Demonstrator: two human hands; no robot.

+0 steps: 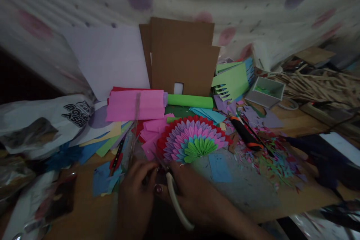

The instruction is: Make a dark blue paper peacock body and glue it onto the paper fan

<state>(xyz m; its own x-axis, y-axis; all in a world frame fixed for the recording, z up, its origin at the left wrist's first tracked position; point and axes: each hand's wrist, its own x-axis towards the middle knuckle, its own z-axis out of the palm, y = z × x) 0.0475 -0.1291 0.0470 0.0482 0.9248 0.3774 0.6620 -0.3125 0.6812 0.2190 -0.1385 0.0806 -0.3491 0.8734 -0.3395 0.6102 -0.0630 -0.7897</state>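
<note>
My right hand (pixel 194 191) is closed around a pair of scissors (pixel 176 202) with pale handles, the blades pointing up and to the left. Close beside the blades, my left hand (pixel 137 191) has its fingers curled in a pinch; whatever is between them is too dark and small to make out. Just beyond both hands lies a fan-shaped pleated paper rosette (pixel 194 138) in rings of red, purple, pink, blue and green. Pink paper pieces (pixel 153 131) are at its left, and a blue paper piece (pixel 219 167) rests to the right of my hands.
Rolled pink paper (pixel 135 105) and a green roll (pixel 189 100) lie before upright brown cardboard (pixel 182 52). Right of the rosette are a black-and-orange cutter (pixel 246 134) and paper scraps (pixel 281 161). A glue gun (pixel 315 153) lies far right, a white plastic bag (pixel 42 123) left.
</note>
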